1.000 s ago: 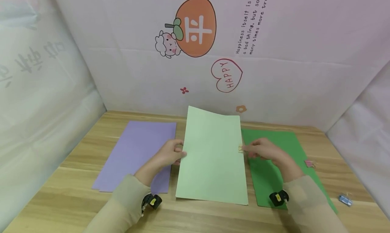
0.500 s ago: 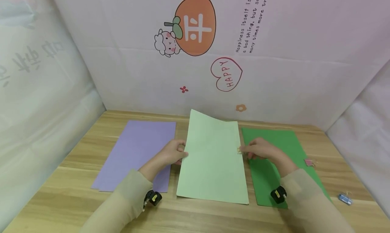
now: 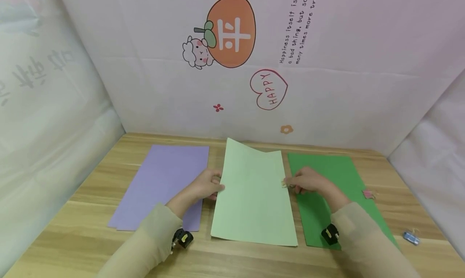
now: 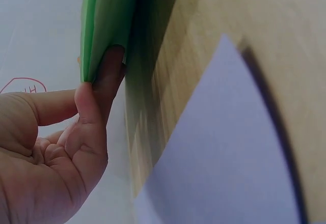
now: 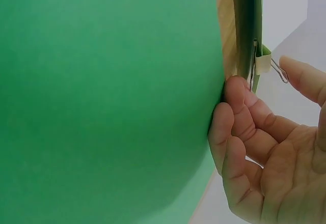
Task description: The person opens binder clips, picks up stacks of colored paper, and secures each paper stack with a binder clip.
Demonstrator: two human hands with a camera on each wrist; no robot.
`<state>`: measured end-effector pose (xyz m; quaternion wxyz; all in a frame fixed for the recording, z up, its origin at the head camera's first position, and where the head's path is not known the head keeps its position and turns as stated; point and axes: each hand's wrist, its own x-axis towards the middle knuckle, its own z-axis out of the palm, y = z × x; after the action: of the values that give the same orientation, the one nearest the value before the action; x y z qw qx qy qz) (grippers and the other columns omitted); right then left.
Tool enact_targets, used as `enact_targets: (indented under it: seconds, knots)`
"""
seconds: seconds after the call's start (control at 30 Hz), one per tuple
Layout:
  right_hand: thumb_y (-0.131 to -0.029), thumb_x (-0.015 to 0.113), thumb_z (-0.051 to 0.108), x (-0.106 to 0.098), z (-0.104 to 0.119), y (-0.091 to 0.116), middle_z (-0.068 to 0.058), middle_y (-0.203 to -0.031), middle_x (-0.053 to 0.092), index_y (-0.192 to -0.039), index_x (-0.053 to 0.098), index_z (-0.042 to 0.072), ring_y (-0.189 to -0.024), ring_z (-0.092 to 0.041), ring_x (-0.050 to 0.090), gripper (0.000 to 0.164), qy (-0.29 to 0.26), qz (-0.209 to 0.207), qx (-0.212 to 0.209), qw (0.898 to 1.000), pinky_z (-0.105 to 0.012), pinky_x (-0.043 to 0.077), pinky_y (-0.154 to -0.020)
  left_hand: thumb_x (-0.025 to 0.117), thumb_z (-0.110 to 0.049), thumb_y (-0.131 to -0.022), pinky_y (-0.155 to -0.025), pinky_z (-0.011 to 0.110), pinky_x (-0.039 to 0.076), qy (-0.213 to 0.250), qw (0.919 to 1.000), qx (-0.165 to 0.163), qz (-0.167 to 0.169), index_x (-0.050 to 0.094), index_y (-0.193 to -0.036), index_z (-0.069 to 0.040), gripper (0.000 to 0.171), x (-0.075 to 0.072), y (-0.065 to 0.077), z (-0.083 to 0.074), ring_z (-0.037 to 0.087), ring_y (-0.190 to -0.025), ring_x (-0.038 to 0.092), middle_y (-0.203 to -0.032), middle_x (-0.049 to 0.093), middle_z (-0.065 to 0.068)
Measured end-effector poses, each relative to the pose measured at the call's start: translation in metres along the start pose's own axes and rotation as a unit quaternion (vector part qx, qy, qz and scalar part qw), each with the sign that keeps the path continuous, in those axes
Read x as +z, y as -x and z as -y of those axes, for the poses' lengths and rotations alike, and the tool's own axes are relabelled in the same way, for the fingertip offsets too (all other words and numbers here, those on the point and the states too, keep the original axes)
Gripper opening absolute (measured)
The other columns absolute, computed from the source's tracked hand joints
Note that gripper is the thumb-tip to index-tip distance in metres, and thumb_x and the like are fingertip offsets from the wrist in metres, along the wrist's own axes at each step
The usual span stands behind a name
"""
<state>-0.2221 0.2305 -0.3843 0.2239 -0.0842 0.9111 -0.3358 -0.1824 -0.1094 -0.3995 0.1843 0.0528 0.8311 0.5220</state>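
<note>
Light green paper sheets stand tilted over the middle of the table, their far edge raised and bowed. My left hand pinches their left edge between thumb and fingers, and the left wrist view shows several layers there. A pale yellow binder clip sits on the right edge. Its wire handles lie between the thumb and fingers of my right hand; in the right wrist view the thumb is at one handle's end, with a fingertip by the other.
Purple sheets lie on the left of the wooden table. Dark green sheets lie under my right arm, a pink binder clip on their right edge. A blue binder clip lies at far right. A printed cloth hangs behind.
The light green sheets' far edge has sunk lower and bows more. The right hand has shifted slightly left and down with the clip; the left hand has moved slightly right.
</note>
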Motion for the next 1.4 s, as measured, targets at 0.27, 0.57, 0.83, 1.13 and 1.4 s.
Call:
enact_targets:
  seconds: [0.27,0.57,0.83,1.13,1.4]
  knots:
    - [-0.100,0.057,0.035,0.004,0.004,-0.003,-0.004,-0.064,0.060,-0.068,0.063,0.006,-0.056,-0.014,0.050,0.044,0.043,-0.001,-0.011,0.999,-0.028,0.043,-0.056,0.060,-0.004,-0.096,-0.057,0.024,0.055,0.007,0.9999,-0.009,0.002,0.054,-0.134,0.004,0.040,0.000,0.000,0.003,0.012,-0.057,0.053,-0.068,0.061,0.005]
    - [-0.099,0.055,0.038,0.010,0.015,-0.001,0.003,-0.055,0.042,-0.060,0.049,0.013,-0.053,-0.013,0.039,0.047,0.122,-0.022,0.016,0.992,-0.027,0.035,-0.052,0.058,-0.010,-0.099,-0.053,0.021,0.053,0.016,0.9974,-0.070,0.001,0.044,-0.143,0.007,0.049,-0.001,0.004,0.003,0.013,-0.058,0.062,-0.141,0.052,0.030]
    - [-0.099,0.057,0.036,0.012,0.020,0.004,0.005,-0.054,0.034,-0.058,0.041,0.016,-0.052,-0.011,0.034,0.048,0.143,-0.037,0.020,0.989,-0.026,0.032,-0.051,0.053,-0.013,-0.102,-0.052,0.019,0.049,0.025,0.9977,-0.060,0.017,0.049,-0.137,0.007,0.041,-0.010,0.007,0.005,0.012,-0.060,0.069,-0.098,0.072,0.019]
    - [-0.099,0.056,0.036,0.010,0.017,0.007,0.004,-0.059,0.038,-0.064,0.048,0.012,-0.056,-0.012,0.035,0.043,0.143,-0.040,0.017,0.989,-0.026,0.033,-0.053,0.053,-0.015,-0.101,-0.056,0.021,0.048,0.030,0.9979,-0.055,0.013,0.053,-0.135,0.004,0.039,-0.020,0.012,0.010,0.020,-0.070,0.075,-0.092,0.074,0.014]
    - [-0.099,0.058,0.037,-0.002,0.011,0.017,-0.002,-0.071,0.047,-0.079,0.055,0.006,-0.065,-0.017,0.043,0.038,0.121,-0.057,-0.007,0.991,-0.030,0.037,-0.056,0.052,-0.008,-0.098,-0.070,0.032,0.057,-0.038,0.9993,-0.003,-0.006,0.056,-0.128,0.008,0.034,-0.029,0.023,0.002,0.023,-0.075,0.074,-0.092,0.075,0.015]
